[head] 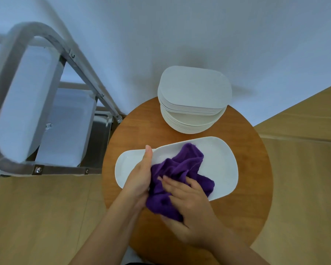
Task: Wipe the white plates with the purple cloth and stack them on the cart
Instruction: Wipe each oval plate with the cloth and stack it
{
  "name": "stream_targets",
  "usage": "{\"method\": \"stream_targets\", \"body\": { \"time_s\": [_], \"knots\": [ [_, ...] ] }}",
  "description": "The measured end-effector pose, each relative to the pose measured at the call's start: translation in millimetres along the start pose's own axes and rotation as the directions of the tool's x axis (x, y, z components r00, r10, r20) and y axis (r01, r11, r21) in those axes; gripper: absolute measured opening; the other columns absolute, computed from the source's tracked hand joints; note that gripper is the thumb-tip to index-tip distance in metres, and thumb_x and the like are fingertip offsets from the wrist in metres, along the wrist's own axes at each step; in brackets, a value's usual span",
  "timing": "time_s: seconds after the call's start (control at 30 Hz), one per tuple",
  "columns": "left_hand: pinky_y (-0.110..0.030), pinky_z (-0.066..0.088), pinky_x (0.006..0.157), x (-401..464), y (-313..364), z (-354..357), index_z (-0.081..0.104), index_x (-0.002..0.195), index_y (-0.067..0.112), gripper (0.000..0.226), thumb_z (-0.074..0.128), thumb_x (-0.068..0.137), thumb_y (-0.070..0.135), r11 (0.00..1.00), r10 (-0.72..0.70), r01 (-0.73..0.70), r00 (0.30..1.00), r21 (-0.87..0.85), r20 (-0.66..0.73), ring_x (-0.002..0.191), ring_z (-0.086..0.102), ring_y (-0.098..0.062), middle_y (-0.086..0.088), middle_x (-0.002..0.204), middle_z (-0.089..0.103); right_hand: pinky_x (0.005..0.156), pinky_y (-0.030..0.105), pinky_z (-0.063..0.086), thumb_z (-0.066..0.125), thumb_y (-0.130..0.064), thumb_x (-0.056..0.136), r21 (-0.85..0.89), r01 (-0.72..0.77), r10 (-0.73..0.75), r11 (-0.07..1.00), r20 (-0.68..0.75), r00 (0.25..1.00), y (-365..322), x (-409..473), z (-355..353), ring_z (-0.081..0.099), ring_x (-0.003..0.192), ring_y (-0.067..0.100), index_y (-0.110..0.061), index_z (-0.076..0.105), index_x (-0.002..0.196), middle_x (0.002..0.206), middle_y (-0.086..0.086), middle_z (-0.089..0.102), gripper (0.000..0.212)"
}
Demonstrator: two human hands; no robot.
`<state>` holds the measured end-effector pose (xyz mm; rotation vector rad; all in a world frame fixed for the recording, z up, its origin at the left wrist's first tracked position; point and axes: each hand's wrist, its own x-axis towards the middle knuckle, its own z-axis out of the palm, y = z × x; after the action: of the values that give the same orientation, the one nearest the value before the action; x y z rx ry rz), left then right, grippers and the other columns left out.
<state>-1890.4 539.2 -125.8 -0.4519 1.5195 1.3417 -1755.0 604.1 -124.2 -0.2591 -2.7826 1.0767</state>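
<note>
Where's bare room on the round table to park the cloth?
Bare wood shows on the round table right of the long plate, and left of the plate stack. The near centre is crowded: left hand, right hand and purple cloth.

A plain white wall fills the upper part of the frame, lit softly and evenly, with faint shadows on it. Light wood-look floor covers the lower left and right. A round brown wooden desk stands at centre right.
</note>
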Motion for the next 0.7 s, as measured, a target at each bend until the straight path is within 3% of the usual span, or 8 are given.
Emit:
{"method": "stream_targets", "body": {
  "time_s": [0.1, 0.23, 0.4, 0.57, 0.63, 0.7],
  "knots": [
    [-0.029, 0.055, 0.058, -0.2, 0.9, 5.3, 0.064, 0.094, 0.02, 0.052, 0.041, 0.085, 0.066, 0.999, -0.014, 0.014, 1.0, 0.045, 0.0, 0.078, 0.069, -0.022, -0.005, 0.073, 0.073, 0.109, 0.039, 0.021, 0.067, -0.046, 0.074, -0.097, 0.177, -0.16, 0.979, 0.157, 0.974, 17.4, -12.8, -14.5, 0.049, 0.126, 0.007, -0.028, 0.07, 0.106, 0.129, -0.01, 0.06, 0.037],
    [-0.039, 0.057, 0.076, -1.7, 0.8, 12.4, 0.063, 0.099, 0.023, 0.051, 0.035, 0.087, 0.065, 0.992, 0.005, -0.011, 0.999, 0.128, 0.05, 0.09, 0.067, -0.026, -0.008, 0.092, 0.071, 0.11, 0.039, 0.022, 0.071, -0.042, 0.072, -0.106, 0.253, -0.211, 0.962, 0.298, 0.931, 32.5, -18.9, -31.0, 0.046, 0.129, 0.008, -0.029, 0.069, 0.11, 0.131, -0.01, 0.058, 0.04],
    [-0.047, 0.053, 0.087, -1.2, 14.4, 7.4, 0.059, 0.115, 0.023, 0.058, 0.034, 0.085, 0.065, 0.987, -0.029, 0.001, 0.984, 0.158, 0.175, 0.1, 0.066, -0.032, -0.013, 0.106, 0.069, 0.111, 0.043, 0.026, 0.065, -0.042, 0.078, -0.163, 0.272, -0.212, 0.948, 0.313, 0.926, 53.6, -28.1, -46.8, 0.043, 0.131, 0.011, -0.026, 0.069, 0.11, 0.134, -0.007, 0.055, 0.036],
    [-0.046, 0.054, 0.084, 3.4, 31.0, 3.1, 0.053, 0.119, 0.03, 0.058, 0.033, 0.083, 0.07, 0.964, 0.038, -0.067, 0.993, 0.256, 0.116, 0.102, 0.063, -0.03, -0.008, 0.11, 0.065, 0.107, 0.04, 0.026, 0.05, -0.044, 0.083, -0.314, 0.364, -0.267, 0.877, 0.313, 0.912, 79.2, -32.0, -59.4, 0.043, 0.129, 0.018, -0.022, 0.071, 0.107, 0.136, 0.0, 0.05, 0.039],
    [-0.049, 0.053, 0.086, 4.2, 35.9, 0.6, 0.054, 0.116, 0.032, 0.054, 0.033, 0.085, 0.069, 0.965, 0.045, -0.069, 0.994, 0.252, 0.102, 0.104, 0.061, -0.03, -0.008, 0.111, 0.064, 0.104, 0.042, 0.029, 0.055, -0.044, 0.081, -0.4, 0.385, -0.263, 0.832, 0.328, 0.907, 86.5, -29.3, -65.6, 0.05, 0.124, 0.022, -0.021, 0.073, 0.101, 0.131, 0.004, 0.057, 0.035],
    [-0.049, 0.053, 0.086, 5.3, 39.9, -4.8, 0.057, 0.111, 0.034, 0.049, 0.032, 0.087, 0.069, 0.964, 0.069, -0.084, 0.995, 0.252, 0.067, 0.103, 0.061, -0.03, -0.007, 0.11, 0.065, 0.101, 0.046, 0.036, 0.074, -0.037, 0.069, -0.509, 0.304, -0.198, 0.806, 0.252, 0.947, 92.0, -25.1, -72.4, 0.061, 0.114, 0.026, -0.016, 0.075, 0.091, 0.12, 0.009, 0.065, 0.03]
  ]
}}
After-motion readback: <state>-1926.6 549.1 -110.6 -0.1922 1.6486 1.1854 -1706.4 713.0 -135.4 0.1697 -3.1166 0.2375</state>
